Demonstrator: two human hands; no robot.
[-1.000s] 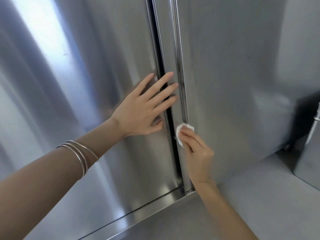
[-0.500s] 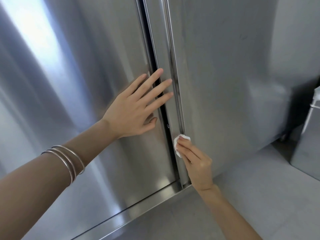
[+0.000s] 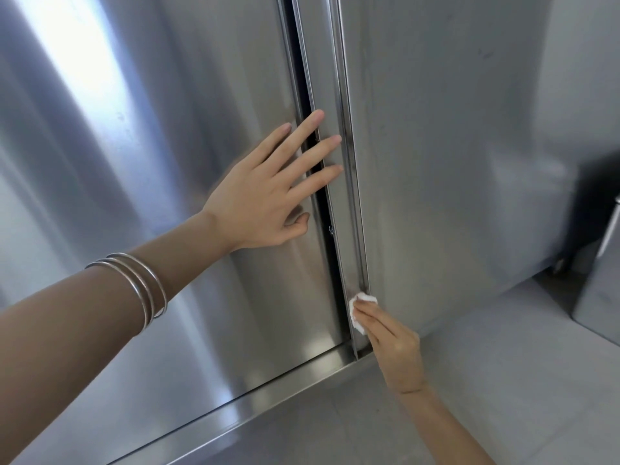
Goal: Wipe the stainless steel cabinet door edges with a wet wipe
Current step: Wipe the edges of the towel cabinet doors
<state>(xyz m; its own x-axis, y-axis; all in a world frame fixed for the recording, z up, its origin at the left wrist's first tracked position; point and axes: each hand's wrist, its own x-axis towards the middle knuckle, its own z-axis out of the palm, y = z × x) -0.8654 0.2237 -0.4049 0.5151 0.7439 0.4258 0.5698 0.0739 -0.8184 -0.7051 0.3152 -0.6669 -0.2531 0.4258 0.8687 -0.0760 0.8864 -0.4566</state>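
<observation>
Two stainless steel cabinet doors fill the view, the left door and the right door, with a dark gap between them. My left hand lies flat on the left door with its fingers spread across the gap. My right hand holds a small white wet wipe against the right door's vertical edge, close to the bottom. Its fingers cover most of the wipe and its thumb is hidden.
A steel bottom rail runs under the doors. A grey surface lies below and to the right. A steel box stands at the right edge, with a dark shadowed corner above it. Silver bangles circle my left forearm.
My right hand has slid the wipe down the door edge towards the bottom rail. My left hand has stayed flat on the left door across the gap.
</observation>
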